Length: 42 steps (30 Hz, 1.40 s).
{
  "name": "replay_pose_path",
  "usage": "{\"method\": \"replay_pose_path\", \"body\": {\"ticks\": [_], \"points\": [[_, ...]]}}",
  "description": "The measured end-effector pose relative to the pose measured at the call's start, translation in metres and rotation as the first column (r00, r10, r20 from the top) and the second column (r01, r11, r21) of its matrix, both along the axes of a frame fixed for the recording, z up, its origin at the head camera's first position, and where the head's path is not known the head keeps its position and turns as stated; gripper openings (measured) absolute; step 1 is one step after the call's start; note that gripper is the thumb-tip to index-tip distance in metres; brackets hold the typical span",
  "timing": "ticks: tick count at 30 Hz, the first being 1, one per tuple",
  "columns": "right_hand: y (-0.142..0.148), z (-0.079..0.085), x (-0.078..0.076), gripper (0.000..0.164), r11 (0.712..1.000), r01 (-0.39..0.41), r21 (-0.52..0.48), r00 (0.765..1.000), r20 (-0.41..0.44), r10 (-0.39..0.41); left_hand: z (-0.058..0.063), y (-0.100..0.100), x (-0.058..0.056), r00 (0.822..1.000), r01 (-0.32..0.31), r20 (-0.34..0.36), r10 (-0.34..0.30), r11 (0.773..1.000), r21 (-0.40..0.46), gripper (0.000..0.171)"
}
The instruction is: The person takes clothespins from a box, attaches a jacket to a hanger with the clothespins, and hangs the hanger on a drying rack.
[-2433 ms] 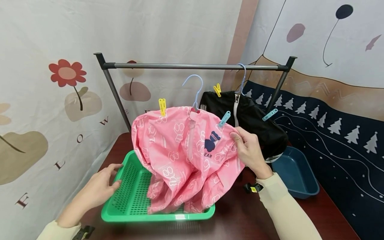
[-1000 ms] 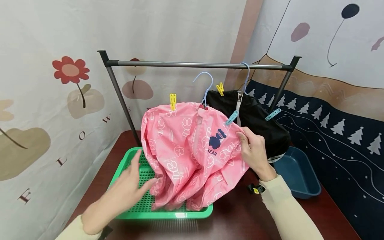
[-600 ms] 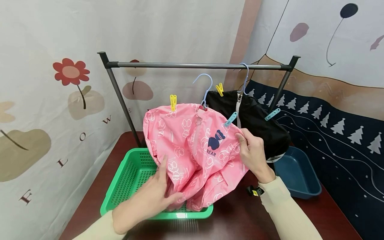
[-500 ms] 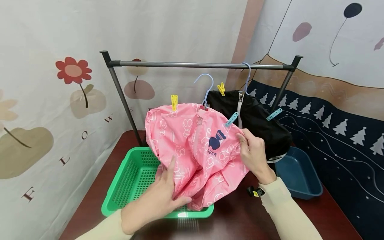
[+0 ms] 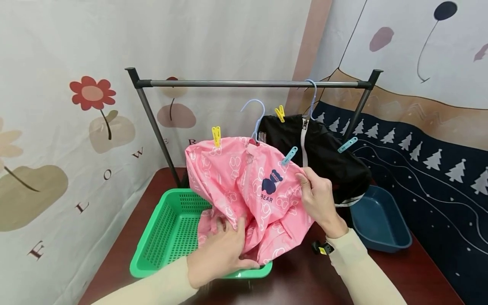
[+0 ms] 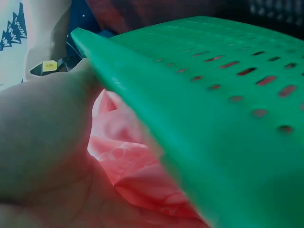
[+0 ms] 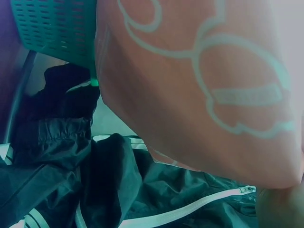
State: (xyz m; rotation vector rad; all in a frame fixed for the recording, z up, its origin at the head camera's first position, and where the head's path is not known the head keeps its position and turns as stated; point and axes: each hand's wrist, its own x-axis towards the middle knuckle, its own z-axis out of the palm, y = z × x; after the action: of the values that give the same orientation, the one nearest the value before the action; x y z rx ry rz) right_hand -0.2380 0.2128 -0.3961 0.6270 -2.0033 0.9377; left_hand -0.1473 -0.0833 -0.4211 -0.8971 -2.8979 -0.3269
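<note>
A pink jacket (image 5: 228, 169) with a dark bear print is on a light-blue hanger (image 5: 253, 106). A yellow clothespin (image 5: 216, 136) and a blue clothespin (image 5: 289, 156) sit along its shoulders. My right hand (image 5: 320, 199) grips the jacket's shoulder at the right. My left hand (image 5: 221, 254) reaches over the front of the green basket (image 5: 167, 237), its spread fingers against the lower folds of the jacket. In the left wrist view, the basket rim (image 6: 128, 107) covers part of that hand. Pink cloth (image 7: 190, 95) fills much of the right wrist view.
Behind stands a grey metal rack (image 5: 228, 84), with a black jacket (image 5: 324, 169) hanging on it at the right, also clipped with a yellow and a blue clothespin. A dark blue basin (image 5: 381, 220) rests on the brown table (image 5: 419, 275) at the right.
My left hand has gone from the basket's left rim rightward onto the jacket's lower folds. The jacket and its hanger dipped slightly in the last half second; my right hand keeps its grip.
</note>
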Motion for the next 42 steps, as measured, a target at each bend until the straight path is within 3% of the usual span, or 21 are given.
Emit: {"method": "replay_pose_path", "body": {"ticks": [3,11,19,22,31,34,38,39,42], "points": [[0.000,-0.001,0.001,0.009,1.000,0.003,-0.002,1.000,0.001,-0.003,0.003,0.004,-0.001,0.998,0.016,-0.055,-0.018,1.000,-0.024,0.123],[-0.003,0.000,0.001,0.004,1.000,-0.009,-0.013,1.000,-0.002,0.009,0.009,0.012,-0.003,0.999,0.034,0.037,-0.033,0.999,-0.026,0.094],[-0.003,-0.003,0.001,0.018,1.000,-0.008,-0.015,1.000,-0.008,0.008,0.014,0.013,-0.008,0.994,0.044,0.099,-0.039,0.997,-0.055,0.102],[-0.004,-0.003,0.001,0.017,1.000,-0.001,-0.022,1.000,-0.002,0.001,0.016,0.016,-0.011,0.993,0.043,0.111,-0.036,0.997,-0.063,0.097],[-0.006,-0.005,0.005,0.013,0.999,-0.007,-0.049,0.999,0.041,0.009,0.017,0.020,-0.022,0.994,0.038,0.110,-0.025,0.992,-0.122,0.052],[-0.007,-0.007,0.006,0.007,0.998,-0.011,-0.060,0.999,0.050,0.014,0.018,0.015,-0.026,0.985,0.046,0.170,-0.035,0.997,-0.063,0.048],[-0.008,-0.007,0.008,0.007,0.997,-0.020,-0.075,0.998,0.059,0.024,0.018,0.003,-0.035,0.955,0.026,0.291,-0.057,0.994,0.110,0.047],[-0.009,-0.007,0.008,0.006,0.997,-0.021,-0.079,0.998,0.060,0.026,0.017,0.000,-0.037,0.953,0.021,0.297,-0.062,0.990,0.142,0.045],[-0.011,-0.008,0.009,0.006,0.996,-0.029,-0.082,0.997,0.066,0.034,0.013,-0.006,-0.046,0.968,0.015,0.246,-0.057,0.985,0.169,0.040]]}}
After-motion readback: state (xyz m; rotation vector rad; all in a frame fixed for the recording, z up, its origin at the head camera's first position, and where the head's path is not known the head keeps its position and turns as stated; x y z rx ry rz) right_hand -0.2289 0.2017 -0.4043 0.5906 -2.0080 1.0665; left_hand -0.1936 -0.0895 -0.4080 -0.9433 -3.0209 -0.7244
